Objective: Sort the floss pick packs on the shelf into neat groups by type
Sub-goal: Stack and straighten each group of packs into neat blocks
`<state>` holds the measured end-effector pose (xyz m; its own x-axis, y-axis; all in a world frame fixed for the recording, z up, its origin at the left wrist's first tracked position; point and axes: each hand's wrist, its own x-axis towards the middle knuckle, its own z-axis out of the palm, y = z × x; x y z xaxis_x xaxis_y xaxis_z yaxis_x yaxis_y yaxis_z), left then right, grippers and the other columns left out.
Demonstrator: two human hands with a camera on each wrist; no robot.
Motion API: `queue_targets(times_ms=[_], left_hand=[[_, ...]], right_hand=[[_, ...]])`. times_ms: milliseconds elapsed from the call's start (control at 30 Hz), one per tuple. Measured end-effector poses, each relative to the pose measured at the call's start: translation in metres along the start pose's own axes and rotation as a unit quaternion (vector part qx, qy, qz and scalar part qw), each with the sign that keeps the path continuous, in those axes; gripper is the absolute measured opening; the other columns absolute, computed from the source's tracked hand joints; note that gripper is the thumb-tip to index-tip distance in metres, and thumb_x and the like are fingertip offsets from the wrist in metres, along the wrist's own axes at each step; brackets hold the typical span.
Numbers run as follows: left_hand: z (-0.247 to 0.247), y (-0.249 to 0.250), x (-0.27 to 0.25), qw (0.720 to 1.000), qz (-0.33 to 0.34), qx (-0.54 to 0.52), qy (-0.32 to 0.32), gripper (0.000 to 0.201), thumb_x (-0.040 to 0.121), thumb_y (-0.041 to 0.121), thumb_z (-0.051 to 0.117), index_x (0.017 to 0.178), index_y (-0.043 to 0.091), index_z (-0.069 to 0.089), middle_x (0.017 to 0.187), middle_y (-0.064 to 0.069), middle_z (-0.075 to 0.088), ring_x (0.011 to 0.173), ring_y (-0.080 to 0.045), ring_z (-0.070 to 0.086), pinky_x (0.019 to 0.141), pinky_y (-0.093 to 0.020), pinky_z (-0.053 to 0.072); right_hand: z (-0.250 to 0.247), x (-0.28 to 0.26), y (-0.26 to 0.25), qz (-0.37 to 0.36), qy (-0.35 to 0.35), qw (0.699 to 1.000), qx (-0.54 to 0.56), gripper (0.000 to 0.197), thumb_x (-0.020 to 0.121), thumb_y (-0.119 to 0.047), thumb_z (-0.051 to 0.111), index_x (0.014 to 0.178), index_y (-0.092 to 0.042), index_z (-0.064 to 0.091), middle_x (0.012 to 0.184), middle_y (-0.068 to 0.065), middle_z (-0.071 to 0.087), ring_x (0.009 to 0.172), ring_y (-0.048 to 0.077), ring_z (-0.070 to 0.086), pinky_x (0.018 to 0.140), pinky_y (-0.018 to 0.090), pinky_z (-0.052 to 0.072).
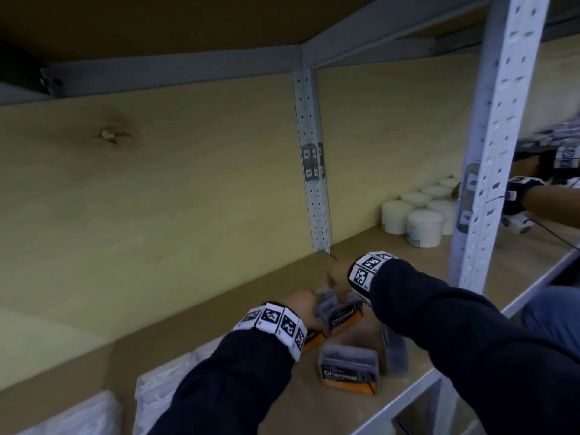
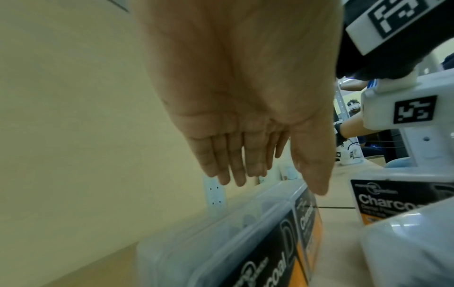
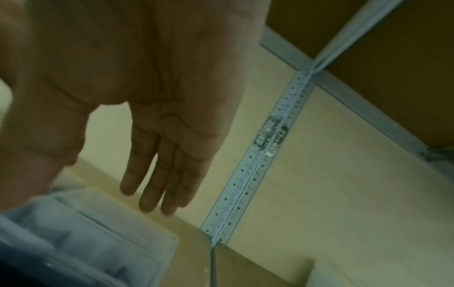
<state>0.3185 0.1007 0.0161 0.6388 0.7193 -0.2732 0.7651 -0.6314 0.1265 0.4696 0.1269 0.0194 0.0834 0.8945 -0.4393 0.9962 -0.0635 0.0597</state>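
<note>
At the far left of the brown board shelf [image 1: 361,412] lie clear bags of white floss picks [image 1: 163,384], already apart from the charcoal kind. Next comes the left hand [image 2: 245,97], fingers straight and together, holding nothing, hovering just above the row of clear plastic charcoal floss pick packs with orange-and-black labels [image 1: 340,318]. That row runs with its long axis left to right along the shelf, standing near the pale back panel [image 1: 188,199]. The right hand [image 3: 152,97] sits at the row's right end, fingers likewise flat and extended, gripping nothing.

One loose charcoal pack [image 1: 348,372] stands nearer the front edge, and a clear pack turned side-on [image 1: 395,353] stands just right of it; both lie nearer than either hand, so the likely next reach is back toward the person, with the right hand somewhat closer.

The head view hides both palms; the wrist views show them flat and empty. The left wrist view alone shows the packs' label faces lined up flush.
</note>
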Motion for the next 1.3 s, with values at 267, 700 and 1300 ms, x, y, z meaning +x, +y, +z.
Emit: queue_targets(times_ms=[267,700,1300], left_hand=[[0.012,0.027,-0.031,0.990,0.095,-0.034,-0.103,0.050,0.079,0.019,0.073,0.122,0.000,0.058,0.116,-0.014,0.063,0.109,-0.027,0.058,0.081,-0.029,0.042],[0.020,0.021,-0.050,0.997,-0.049,0.051,-0.040,0.035,0.088,0.011,0.060,0.119,-0.004,0.057,0.096,-0.015,0.056,0.087,-0.022,0.053,0.076,-0.027,0.046],[0.023,0.005,-0.047,0.996,-0.089,0.004,0.018,0.032,0.089,0.020,0.061,0.114,0.000,0.059,0.122,-0.017,0.057,0.110,-0.030,0.058,0.091,-0.034,0.050]], right_hand=[[0.012,-0.091,-0.011,0.093,0.080,0.989,0.083,0.047,0.079,-0.040,0.069,0.109,-0.004,0.060,0.088,0.006,0.055,0.080,0.023,0.056,0.079,0.032,0.052],[0.052,-0.110,-0.001,0.184,0.104,0.966,0.149,0.040,0.093,-0.019,0.053,0.130,-0.004,0.050,0.134,0.011,0.055,0.123,0.025,0.053,0.098,0.027,0.044],[0.044,-0.081,-0.010,0.001,0.100,0.988,0.119,0.048,0.090,0.001,0.049,0.136,-0.015,0.046,0.146,0.010,0.041,0.133,0.025,0.042,0.109,0.030,0.037]])
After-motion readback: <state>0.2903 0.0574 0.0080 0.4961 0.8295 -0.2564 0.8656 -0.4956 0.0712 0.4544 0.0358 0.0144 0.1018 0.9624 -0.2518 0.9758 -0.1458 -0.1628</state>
